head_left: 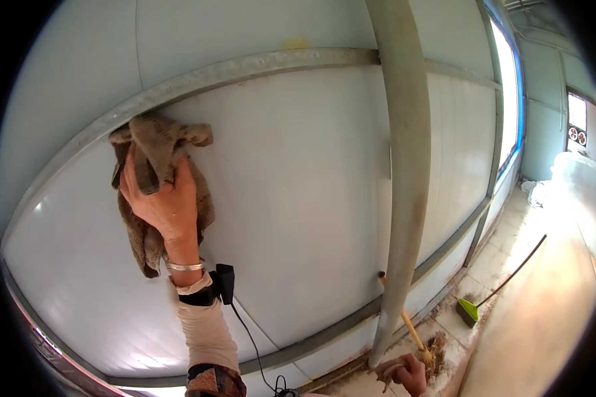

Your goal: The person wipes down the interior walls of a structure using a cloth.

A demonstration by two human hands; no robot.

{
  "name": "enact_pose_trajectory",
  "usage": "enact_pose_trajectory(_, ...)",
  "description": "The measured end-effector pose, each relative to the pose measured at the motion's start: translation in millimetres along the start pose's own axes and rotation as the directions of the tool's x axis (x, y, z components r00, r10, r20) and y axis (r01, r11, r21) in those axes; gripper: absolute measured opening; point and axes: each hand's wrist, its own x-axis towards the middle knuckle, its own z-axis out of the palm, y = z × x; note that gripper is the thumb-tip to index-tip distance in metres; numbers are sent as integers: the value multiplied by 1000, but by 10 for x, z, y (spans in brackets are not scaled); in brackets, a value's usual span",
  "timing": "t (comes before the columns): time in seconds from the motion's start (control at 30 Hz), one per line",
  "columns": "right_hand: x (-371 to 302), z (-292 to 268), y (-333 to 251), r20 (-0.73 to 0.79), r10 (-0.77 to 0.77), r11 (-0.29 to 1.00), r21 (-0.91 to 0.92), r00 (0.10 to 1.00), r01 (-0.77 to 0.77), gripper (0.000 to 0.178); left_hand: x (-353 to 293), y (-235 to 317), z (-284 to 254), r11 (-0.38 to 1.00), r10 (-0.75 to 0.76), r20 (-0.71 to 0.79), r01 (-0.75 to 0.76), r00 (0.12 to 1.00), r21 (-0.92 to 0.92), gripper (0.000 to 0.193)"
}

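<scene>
Under and around the fingers of your left hand (167,204) lies the brown rag (155,140), bunched against the white wall panel (291,172). Its long axis runs roughly in line with your forearm: one fold rises ahead of the fingertips, one corner sticks out to their right, and a tail hangs back beside the wrist on the left.

The governing relation, as judged from this view, is between the rag's upper fold and the metal rail (265,64). The rail passes just ahead of your left fingers, curving upward to the right; the fold reaches its underside, though you cannot confirm contact.

Left fingers: bent and closed on the gathered rag; some tips are hidden in the folds. Right hand (414,376): well apart, low and to the right of the left fingers, beyond the line of the upright post (407,165). Its fingers appear curled around a crumpled item (387,372), possibly cloth; blur prevents a firmer reading. Your left hand is the nearer one to both rag and rail.

Clearances: the black wrist device (225,284) sits behind the left fingers, its cord (250,337) trailing downward. The broom (412,329) leans just ahead of the right fingers.
</scene>
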Motion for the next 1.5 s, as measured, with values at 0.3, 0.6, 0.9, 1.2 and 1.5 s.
enact_pose_trajectory(0.3, 80, -38, 277, -173, 100, 943, -298, 980, -149, 22, -3, 717, 267, 991, 89, 30, -85, 996, -103, 41)
enact_pose_trajectory(0.6, -50, -63, 348, -306, 57, 925, -341, 950, -165, 19, -36, 1250, 539, 939, 209, 89, -174, 974, -297, 33)
enact_pose_trajectory(0.9, -260, -74, 369, -366, 15, 908, -385, 931, -166, 19, -88, 1547, 742, 908, 275, 136, -210, 952, -363, 34)
enact_pose_trajectory(1.2, -439, -85, 438, -411, -49, 841, -508, 910, -185, 17, -112, 1879, 962, 862, 355, 162, -255, 921, -438, 32)
enact_pose_trajectory(1.5, -482, 124, 276, -455, 18, 854, -457, 891, -250, 18, -168, 2113, 1096, 806, 478, 336, -253, 812, -535, 33)
